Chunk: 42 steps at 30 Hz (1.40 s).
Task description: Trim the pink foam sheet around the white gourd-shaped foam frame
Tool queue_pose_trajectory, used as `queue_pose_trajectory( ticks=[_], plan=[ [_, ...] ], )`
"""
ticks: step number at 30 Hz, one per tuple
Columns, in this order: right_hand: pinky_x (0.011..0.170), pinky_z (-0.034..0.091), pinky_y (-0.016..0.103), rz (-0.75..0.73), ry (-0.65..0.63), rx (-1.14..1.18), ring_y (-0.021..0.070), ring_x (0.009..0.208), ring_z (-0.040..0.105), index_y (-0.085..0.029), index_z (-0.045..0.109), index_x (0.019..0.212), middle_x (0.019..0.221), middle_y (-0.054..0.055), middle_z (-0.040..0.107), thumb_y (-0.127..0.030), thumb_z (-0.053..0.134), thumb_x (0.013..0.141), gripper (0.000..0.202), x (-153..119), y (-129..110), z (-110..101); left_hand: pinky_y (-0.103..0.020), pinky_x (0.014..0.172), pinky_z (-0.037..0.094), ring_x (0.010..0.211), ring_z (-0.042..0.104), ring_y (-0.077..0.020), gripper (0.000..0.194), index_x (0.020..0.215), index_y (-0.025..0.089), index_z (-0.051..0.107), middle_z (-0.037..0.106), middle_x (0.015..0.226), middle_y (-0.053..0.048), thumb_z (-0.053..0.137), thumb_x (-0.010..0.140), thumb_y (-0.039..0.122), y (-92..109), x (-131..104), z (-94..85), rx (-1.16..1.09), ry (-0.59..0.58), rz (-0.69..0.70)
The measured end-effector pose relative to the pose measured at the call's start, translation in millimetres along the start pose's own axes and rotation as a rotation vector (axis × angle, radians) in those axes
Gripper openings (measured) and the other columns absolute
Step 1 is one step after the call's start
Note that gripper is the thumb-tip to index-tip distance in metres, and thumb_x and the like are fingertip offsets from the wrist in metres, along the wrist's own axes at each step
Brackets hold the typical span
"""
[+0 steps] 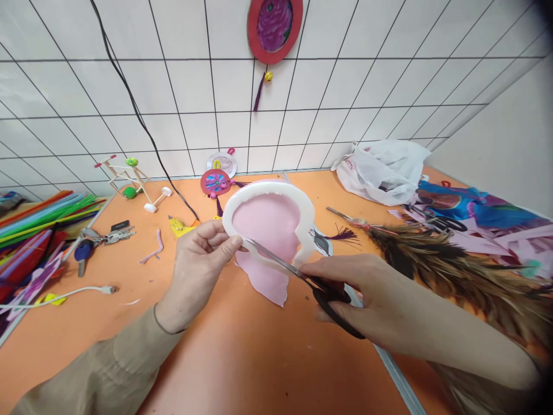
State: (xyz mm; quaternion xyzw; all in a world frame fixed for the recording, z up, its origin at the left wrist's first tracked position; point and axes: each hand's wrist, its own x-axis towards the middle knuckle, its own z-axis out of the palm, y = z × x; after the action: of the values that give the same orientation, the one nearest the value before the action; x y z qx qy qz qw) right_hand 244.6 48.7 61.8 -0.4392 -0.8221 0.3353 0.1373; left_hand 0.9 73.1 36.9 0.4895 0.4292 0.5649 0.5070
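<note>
My left hand [207,253] pinches the left edge of a white foam frame [306,207] between thumb and fingers. Thin pink sheet [268,225] fills the frame's opening, and a loose flap of it hangs below the lower rim. In my right hand [358,282] is a pair of scissors [328,300] with black handles. Their metal blades lie along the frame's lower edge and point toward my left thumb. Whether the blades are parted is hard to make out. Both hands hold the work above the orange table.
On the orange table [224,357], keys [116,233], a white cable [86,290] and colourful pipe cleaners [47,222] lie left. A stick model [133,178] stands behind. A white plastic bag [384,170], brown feathers [444,271] and pink scraps [518,245] are right. Tiled wall [181,86] rises behind.
</note>
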Motion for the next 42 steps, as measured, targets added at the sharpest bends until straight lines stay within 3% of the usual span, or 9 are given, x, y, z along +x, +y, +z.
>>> queue_pose_trajectory(
  ticks=[5,16,27,36,42],
  plan=[
    [0.054,0.042,0.023,-0.009,0.013,0.042,0.0101,0.055,0.052,-0.023,0.063,0.083,0.068,-0.005,0.062,-0.014,0.055,0.084,0.012,1.2,-5.0,0.5,-0.025,0.063,0.056,0.063,0.068,-0.0145,0.011,0.083,0.018,0.077,0.076,0.069,-0.002,0.081,0.076,0.025,-0.6,-1.0,-1.0,-0.009,0.001,-0.013],
    [0.056,0.041,0.026,0.004,0.003,-0.007,0.0132,0.059,0.055,-0.024,0.069,0.091,0.069,-0.002,0.064,-0.013,0.053,0.085,0.020,-0.2,-6.4,1.5,-0.027,0.063,0.056,0.062,0.069,-0.0164,0.013,0.082,0.018,0.077,0.076,0.070,-0.003,0.082,0.074,0.027,0.6,-0.5,0.7,-0.004,0.015,-0.026],
    [0.055,0.037,0.027,-0.008,0.054,-0.088,0.0143,0.058,0.049,-0.027,0.069,0.095,0.068,-0.002,0.061,-0.016,0.052,0.087,0.022,-0.7,-1.4,5.1,-0.027,0.063,0.055,0.063,0.069,-0.0166,0.010,0.081,0.018,0.077,0.076,0.069,-0.004,0.080,0.075,0.026,1.5,-1.0,0.1,0.014,0.023,-0.033],
    [0.055,0.037,0.028,-0.038,0.091,-0.130,0.0143,0.058,0.050,-0.025,0.067,0.091,0.071,0.000,0.062,-0.015,0.049,0.087,0.021,1.2,-0.8,3.2,-0.027,0.063,0.055,0.064,0.069,-0.0166,0.011,0.082,0.019,0.077,0.077,0.071,-0.004,0.081,0.075,0.025,1.5,-1.5,0.4,-0.008,0.024,-0.029],
    [0.054,0.036,0.027,0.011,0.043,-0.110,0.0133,0.057,0.046,-0.024,0.062,0.082,0.064,-0.003,0.055,-0.014,0.052,0.087,0.015,-2.4,-2.6,1.4,-0.026,0.062,0.055,0.062,0.070,-0.0169,0.011,0.080,0.018,0.077,0.077,0.069,-0.004,0.081,0.074,0.026,2.2,1.1,-1.4,0.022,0.041,0.001]
  ],
)
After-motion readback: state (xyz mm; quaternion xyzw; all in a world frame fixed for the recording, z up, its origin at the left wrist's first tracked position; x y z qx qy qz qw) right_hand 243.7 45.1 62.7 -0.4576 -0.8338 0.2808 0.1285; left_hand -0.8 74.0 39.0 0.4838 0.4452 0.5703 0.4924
